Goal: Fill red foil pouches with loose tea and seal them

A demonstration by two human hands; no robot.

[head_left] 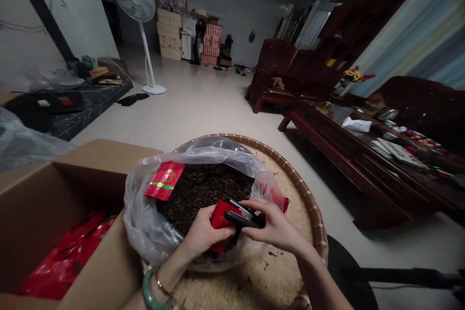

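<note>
My left hand [203,235] is closed around a small red packet [220,220], held over a clear plastic bag [145,223] full of dark loose tea leaves [203,189]. My right hand [276,227] grips a black-handled scoop [241,219] whose metal tip rests at the packet's mouth. Another red packet [164,180] with a green stripe lies on the bag's left rim. The bag sits in a round woven bamboo tray [301,193].
An open cardboard box [72,193] at the left holds several red packets [65,261]. A dark wooden table [381,155] with clutter stands to the right. A white standing fan [140,24] and stacked cartons [181,34] are far back on the tiled floor.
</note>
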